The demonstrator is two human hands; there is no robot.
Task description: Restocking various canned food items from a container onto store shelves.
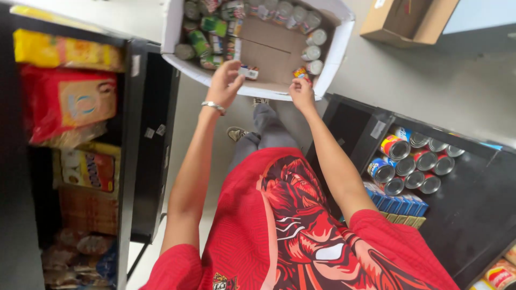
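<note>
The view looks straight down a red printed shirt to a grey floor. At twelve o'clock sits a white cardboard box, its brown bottom partly bare, with cans lined along its far and right walls and green-labelled tins crowded at its left end. The left hand, a metal bracelet on its wrist, reaches over the near rim with fingers closed round a small can lying on the box bottom. The right hand rests at the near rim just to the right, pinching another small can with a red and yellow label. At nine o'clock a dark shelf unit holds yellow, red and orange packets. At three o'clock a second dark shelf carries rows of tins and a stack of blue cartons. A brown carton stands on the floor at one o'clock, well apart from the white box.
</note>
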